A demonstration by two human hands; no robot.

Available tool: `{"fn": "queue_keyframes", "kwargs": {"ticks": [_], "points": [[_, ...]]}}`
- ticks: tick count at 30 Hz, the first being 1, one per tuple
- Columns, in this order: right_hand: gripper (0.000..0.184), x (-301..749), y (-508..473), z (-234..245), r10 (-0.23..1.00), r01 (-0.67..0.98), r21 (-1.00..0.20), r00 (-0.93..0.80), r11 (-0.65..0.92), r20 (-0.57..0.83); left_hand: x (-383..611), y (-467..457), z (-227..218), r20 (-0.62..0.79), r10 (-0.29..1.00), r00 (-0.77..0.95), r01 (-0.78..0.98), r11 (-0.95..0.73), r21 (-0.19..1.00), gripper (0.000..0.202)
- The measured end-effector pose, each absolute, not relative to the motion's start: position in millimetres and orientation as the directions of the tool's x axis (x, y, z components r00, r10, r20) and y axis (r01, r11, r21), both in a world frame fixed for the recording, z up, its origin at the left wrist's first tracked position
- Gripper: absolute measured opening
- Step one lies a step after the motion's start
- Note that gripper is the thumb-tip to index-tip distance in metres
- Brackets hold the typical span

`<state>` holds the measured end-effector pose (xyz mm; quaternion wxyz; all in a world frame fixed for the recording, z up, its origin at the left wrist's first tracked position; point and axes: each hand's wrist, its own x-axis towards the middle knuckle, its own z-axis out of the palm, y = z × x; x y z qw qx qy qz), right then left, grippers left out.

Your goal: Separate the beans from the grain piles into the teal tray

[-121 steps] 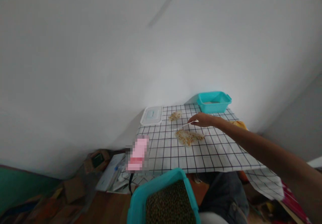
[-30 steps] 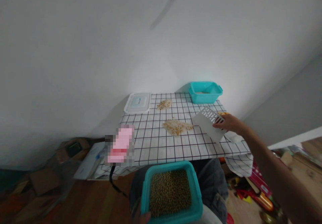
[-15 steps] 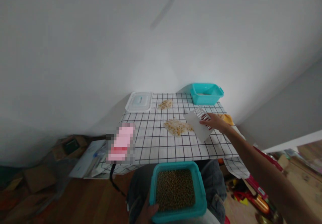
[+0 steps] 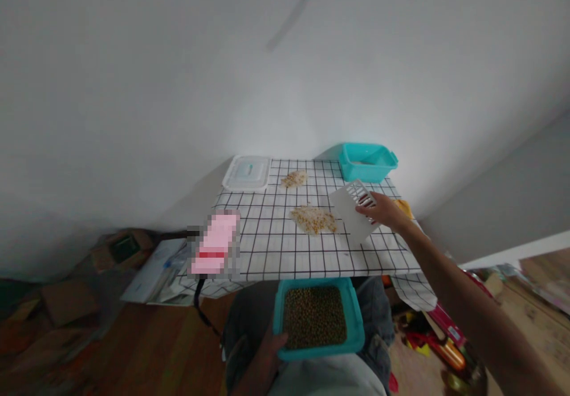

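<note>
My right hand (image 4: 378,209) grips a flat white plastic sheet (image 4: 350,213) by its slotted end, fingers closed about the slots. The sheet leans low over the table, just right of a pile of yellowish grains mixed with pale bits (image 4: 314,220). A smaller similar pile (image 4: 294,179) lies farther back. On my lap, against the table's front edge, sits a teal tub (image 4: 323,354) of small greenish-brown beans or grains (image 4: 315,319). My left hand (image 4: 271,348) clasps its left near corner, with the thumb over the rim and the other fingers hidden.
A white checked cloth (image 4: 267,256) covers the table. At the back stand a white lid (image 4: 248,173) and a second teal tub (image 4: 367,170). A pink, pixelated object (image 4: 216,244) is at the left edge, a yellow cloth (image 4: 403,208) at the right. Boxes (image 4: 71,313) lie on the floor.
The white sheet has drawn slightly right, away from the grain pile, whose right end now reaches less far. The tub on my lap appears higher in view, nearer the table edge.
</note>
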<state>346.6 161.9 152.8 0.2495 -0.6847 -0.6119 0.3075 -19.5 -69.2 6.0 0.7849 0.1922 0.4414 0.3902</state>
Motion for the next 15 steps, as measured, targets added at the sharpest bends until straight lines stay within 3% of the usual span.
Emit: {"fn": "queue_keyframes", "kwargs": {"ticks": [5,10,15], "points": [[0.031,383.9,123.2,163.8,0.984,0.703,-0.692,0.067,-0.165,-0.167,6.2,-62.2,14.1,-0.622,0.660,0.421,-0.579,0.723,0.376,0.069],[0.034,399.3,74.2,154.4,0.944,0.714,-0.658,0.017,-0.242,-0.328,20.4,-52.3,25.6,-0.621,0.633,0.461,-0.548,0.754,0.362,0.059],[0.030,379.3,53.0,143.4,0.965,0.749,-0.652,-0.069,-0.117,-0.253,24.5,-48.9,19.7,-0.604,0.631,0.487,-0.523,0.765,0.377,0.059]]}}
